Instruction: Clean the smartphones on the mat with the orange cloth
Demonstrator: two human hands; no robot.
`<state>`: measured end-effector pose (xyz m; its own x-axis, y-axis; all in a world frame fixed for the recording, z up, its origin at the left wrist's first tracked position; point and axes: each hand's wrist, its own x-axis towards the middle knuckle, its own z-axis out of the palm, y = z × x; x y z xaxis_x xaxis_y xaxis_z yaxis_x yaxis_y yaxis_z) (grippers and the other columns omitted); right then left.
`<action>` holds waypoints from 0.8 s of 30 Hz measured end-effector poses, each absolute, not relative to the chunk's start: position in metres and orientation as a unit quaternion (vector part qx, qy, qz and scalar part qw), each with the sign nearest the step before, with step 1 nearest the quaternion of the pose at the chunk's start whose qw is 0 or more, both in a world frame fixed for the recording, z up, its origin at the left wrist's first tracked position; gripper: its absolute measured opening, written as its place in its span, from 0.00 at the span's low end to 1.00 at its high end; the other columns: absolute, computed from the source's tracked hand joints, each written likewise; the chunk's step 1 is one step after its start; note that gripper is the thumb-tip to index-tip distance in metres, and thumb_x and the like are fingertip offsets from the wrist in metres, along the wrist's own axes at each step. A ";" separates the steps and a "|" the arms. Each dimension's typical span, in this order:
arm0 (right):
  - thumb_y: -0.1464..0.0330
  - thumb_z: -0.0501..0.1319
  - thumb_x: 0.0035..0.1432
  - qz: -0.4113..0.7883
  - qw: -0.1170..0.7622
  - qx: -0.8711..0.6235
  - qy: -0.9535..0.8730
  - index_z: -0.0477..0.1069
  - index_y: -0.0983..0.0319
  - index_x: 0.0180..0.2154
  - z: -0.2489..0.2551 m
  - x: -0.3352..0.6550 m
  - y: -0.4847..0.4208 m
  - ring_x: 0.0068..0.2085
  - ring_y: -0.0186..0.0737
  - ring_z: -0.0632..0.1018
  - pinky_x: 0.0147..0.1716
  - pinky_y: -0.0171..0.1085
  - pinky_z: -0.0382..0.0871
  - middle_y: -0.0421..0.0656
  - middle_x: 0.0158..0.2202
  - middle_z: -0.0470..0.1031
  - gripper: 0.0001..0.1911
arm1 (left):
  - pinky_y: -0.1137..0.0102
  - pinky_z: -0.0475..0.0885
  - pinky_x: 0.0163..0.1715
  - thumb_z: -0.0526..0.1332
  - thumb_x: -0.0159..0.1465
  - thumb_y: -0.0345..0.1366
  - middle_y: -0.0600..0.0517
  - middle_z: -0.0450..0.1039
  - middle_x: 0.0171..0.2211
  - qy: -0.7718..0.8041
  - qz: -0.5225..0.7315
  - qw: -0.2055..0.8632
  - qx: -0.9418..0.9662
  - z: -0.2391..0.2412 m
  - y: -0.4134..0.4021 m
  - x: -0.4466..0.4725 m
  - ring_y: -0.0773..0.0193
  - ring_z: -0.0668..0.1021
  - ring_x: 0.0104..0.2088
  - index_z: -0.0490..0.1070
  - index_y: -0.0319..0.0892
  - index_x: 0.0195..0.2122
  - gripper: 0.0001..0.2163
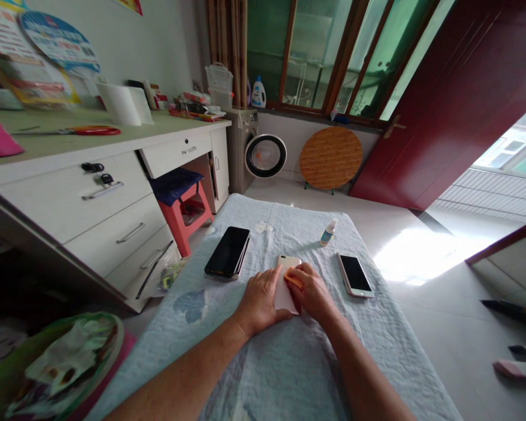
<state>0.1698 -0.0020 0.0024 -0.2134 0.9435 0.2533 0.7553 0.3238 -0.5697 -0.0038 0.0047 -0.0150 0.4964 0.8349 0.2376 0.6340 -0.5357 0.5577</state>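
Observation:
A white phone [286,275] lies face down in the middle of a pale blue quilted cloth [263,362]. My left hand [259,299] rests flat along its left edge, fingers together, holding it down. My right hand [312,290] is closed on a small orange cloth [293,277] and presses it onto the phone's back. A black phone [228,252] lies face up to the left. A white-framed phone [355,275] lies face up to the right. A small spray bottle [328,233] stands behind them.
A white desk with drawers [92,199] runs along the left, a red stool [182,213] tucked under it. A bin with rubbish [56,368] sits at lower left. A washing machine [254,153] and round wooden board [331,156] stand by the far wall.

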 end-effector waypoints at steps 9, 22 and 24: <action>0.72 0.60 0.54 0.221 0.237 -0.500 -0.803 0.73 0.59 0.35 0.016 0.163 -0.012 0.37 0.33 0.71 0.39 0.31 0.64 0.41 0.38 0.67 0.06 | 0.54 0.65 0.50 0.70 0.45 0.50 0.42 0.67 0.54 0.442 0.274 0.192 0.833 -0.012 0.003 -0.002 0.46 0.72 0.50 0.48 0.42 0.63 0.48; 0.66 0.53 0.63 0.176 0.292 -0.571 -0.747 0.75 0.58 0.37 0.006 0.173 -0.003 0.33 0.32 0.70 0.35 0.31 0.64 0.42 0.38 0.64 0.11 | 0.53 0.63 0.53 0.69 0.47 0.50 0.41 0.65 0.56 0.437 0.259 0.208 0.836 -0.010 0.006 -0.004 0.45 0.70 0.53 0.47 0.43 0.64 0.47; 0.67 0.54 0.62 0.171 0.302 -0.581 -0.736 0.75 0.58 0.38 0.005 0.177 0.000 0.35 0.33 0.71 0.36 0.31 0.65 0.42 0.37 0.64 0.11 | 0.53 0.63 0.52 0.70 0.46 0.49 0.41 0.64 0.57 0.439 0.253 0.208 0.836 -0.010 0.006 -0.004 0.44 0.70 0.53 0.46 0.43 0.64 0.48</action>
<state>0.1771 0.0002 0.0047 -0.1411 0.9589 0.2462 0.7523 0.2655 -0.6030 -0.0044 0.0064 -0.0100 0.4856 0.8403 0.2409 0.6294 -0.5274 0.5707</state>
